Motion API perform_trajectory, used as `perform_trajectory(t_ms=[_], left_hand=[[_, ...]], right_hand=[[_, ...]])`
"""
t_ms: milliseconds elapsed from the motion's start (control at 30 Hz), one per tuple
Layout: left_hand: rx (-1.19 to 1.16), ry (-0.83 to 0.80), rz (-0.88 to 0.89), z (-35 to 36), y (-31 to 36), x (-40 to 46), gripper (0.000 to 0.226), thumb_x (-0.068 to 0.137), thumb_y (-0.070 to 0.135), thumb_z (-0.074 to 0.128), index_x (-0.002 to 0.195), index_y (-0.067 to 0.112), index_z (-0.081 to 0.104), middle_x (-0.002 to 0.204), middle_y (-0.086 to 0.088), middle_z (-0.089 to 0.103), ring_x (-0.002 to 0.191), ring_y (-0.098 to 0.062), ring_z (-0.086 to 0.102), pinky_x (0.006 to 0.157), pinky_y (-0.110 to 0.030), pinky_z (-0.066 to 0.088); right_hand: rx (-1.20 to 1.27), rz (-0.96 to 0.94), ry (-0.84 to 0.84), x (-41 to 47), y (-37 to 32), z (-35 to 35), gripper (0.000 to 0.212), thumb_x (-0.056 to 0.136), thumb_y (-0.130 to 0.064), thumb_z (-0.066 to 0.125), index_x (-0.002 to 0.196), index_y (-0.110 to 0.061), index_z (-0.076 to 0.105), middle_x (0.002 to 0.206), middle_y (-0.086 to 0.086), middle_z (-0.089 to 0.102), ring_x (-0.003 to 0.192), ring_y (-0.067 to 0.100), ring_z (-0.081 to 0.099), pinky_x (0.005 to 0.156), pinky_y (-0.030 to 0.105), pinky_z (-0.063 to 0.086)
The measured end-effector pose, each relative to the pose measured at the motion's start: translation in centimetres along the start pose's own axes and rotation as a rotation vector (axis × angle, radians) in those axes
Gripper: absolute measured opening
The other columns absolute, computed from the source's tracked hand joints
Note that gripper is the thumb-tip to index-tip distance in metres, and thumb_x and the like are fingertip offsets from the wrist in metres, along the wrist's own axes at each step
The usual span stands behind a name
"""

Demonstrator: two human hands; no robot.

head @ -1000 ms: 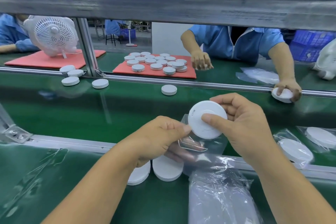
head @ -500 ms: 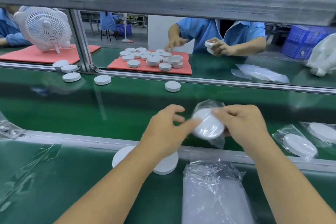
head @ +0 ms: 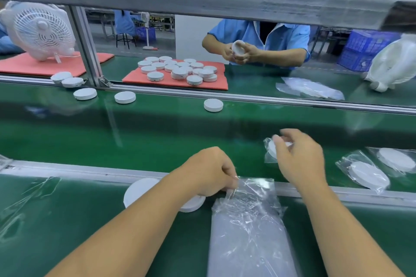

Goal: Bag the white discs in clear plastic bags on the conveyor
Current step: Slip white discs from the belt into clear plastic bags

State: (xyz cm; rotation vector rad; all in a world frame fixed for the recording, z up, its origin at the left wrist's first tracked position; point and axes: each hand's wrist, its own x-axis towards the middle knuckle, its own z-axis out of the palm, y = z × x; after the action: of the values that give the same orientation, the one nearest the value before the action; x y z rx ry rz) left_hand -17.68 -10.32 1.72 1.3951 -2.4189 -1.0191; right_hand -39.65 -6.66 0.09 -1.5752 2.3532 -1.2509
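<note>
- Nearest, at 6 o'clock on the desk: stack of clear bags point(head: 249, 231), top sheet now pinched by left hand point(head: 211, 173), no longer at the disc.
- Beside it, at 9 o'clock: two bare discs point(head: 139, 189) waiting.
- Farther, at 1 o'clock on the conveyor point(head: 157, 137): bagged disc point(head: 271, 149), lowered from mid-air, right hand point(head: 297, 155) loosening over it; grip hard to tell.
- Judged: one unit finished, next bag starting.

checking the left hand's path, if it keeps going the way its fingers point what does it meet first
The left hand points right, fingers already pinching the top film of the stack of clear bags. Going on, it would likely meet only more of that stack.
</note>
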Motion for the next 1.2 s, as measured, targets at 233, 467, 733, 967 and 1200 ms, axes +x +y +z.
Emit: perform_trajectory(t_ms=[233,467,733,967,1200], left_hand=[[-0.325,0.130,-0.037,-1.2,-0.2,-0.6,0.022,0.091,0.034,0.077,0.072,0.024,0.072,0.059,0.008,0.069,0.054,-0.011,0.059,0.063,-0.041,0.058],[-0.819,0.480,-0.109,-4.7,-3.0,-1.5,0.007,0.095,0.001,0.070,0.099,0.007,0.071,0.070,-0.004,0.074,0.061,-0.018,0.074,0.077,-0.047,0.067],[-0.667,0.352,-0.005,-7.4,-6.4,-3.1,0.044,0.079,0.008,0.089,0.114,0.023,0.067,0.081,-0.008,0.080,0.068,-0.020,0.077,0.065,-0.024,0.059],[-0.833,0.203,-0.140,-6.0,-6.8,-3.3,0.022,0.096,0.028,0.072,0.086,0.011,0.080,0.092,-0.014,0.082,0.071,-0.020,0.079,0.054,-0.026,0.059],[-0.798,0.504,-0.184,-7.1,-8.5,-3.5,0.016,0.089,0.026,0.082,0.088,0.010,0.078,0.088,-0.007,0.083,0.077,-0.023,0.081,0.061,-0.028,0.064]], right_hand=[[0.567,0.131,-0.926,-2.3,-3.1,0.6,0.074,0.071,-0.084,0.063,0.096,-0.017,0.079,0.096,0.016,0.078,0.088,0.032,0.077,0.086,0.048,0.062],[0.371,0.043,-1.032,-2.8,-3.4,-0.3,0.084,0.053,-0.084,0.077,0.097,-0.012,0.075,0.093,0.008,0.079,0.072,0.019,0.069,0.065,0.030,0.055],[0.583,0.051,-0.640,-4.2,-8.8,2.7,0.029,0.082,-0.052,0.076,0.092,-0.025,0.076,0.086,-0.003,0.079,0.074,0.014,0.074,0.061,0.025,0.056],[0.684,0.217,-0.580,-5.7,-9.8,3.8,0.015,0.089,-0.023,0.077,0.080,-0.012,0.075,0.074,0.013,0.076,0.061,0.025,0.068,0.068,0.044,0.060],[-0.243,-0.388,-0.717,-7.6,-8.9,5.3,0.051,0.070,-0.080,0.051,0.082,-0.030,0.057,0.099,-0.012,0.057,0.108,0.016,0.044,0.088,0.036,0.045]])
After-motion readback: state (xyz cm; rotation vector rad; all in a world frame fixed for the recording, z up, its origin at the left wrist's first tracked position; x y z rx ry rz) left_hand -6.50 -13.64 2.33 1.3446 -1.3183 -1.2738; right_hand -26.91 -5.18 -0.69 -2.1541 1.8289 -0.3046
